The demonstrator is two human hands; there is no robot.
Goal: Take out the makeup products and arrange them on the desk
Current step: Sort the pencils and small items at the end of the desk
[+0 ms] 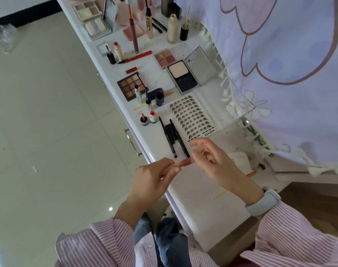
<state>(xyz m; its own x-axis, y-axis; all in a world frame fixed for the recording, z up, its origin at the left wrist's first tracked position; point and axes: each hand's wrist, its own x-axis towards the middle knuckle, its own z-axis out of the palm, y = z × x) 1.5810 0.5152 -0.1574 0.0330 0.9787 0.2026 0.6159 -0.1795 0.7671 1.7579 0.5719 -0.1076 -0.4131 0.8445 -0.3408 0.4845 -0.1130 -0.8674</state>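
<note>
My left hand [154, 176] and my right hand [212, 160] meet over the white desk's [199, 205] near edge. Between them is a small pinkish-brown lip product tube [186, 162]. The left fingers pinch its left end; the right fingers hold its right end, with the index finger stretched out. Just beyond lie black eye pencils [173, 138] and a false-lash card [193, 117]. Farther along the desk sit a brown eyeshadow palette [130, 85], a powder compact [183, 76] and two small open lip-tint pots [148, 119].
More makeup stands at the far end: palettes [92, 18], a tall lip gloss [133, 33], a mascara [149, 22], a beige bottle [172, 29]. A cartoon-print cloth [289, 64] hangs along the desk's right side. Drawer handles [132, 143] face the tiled floor on the left.
</note>
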